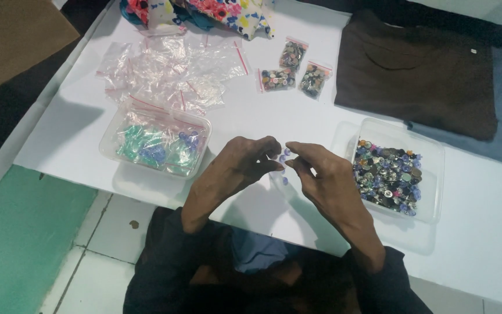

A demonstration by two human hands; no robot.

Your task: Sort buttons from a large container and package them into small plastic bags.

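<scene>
Small pale-blue buttons (284,156) sit between the two hands, right at the fingertips, with one or two lying on the worktop (483,232) just below. They are tiny, round and glossy. The left hand (236,168) pinches its finger and thumb together from one side, and the right hand (321,174) does the same from the other; both grips meet at the buttons, though I cannot tell whether a thin clear bag is also held there.

Just right of the right grip stands a clear plastic tub (431,174) of mixed, shiny buttons. Left of the left grip is another clear tub (111,136) holding bagged green and blue buttons. Farther from both grips lie crinkled empty zip bags (164,67), three filled bags (291,70) and a folded brown cloth (419,75).
</scene>
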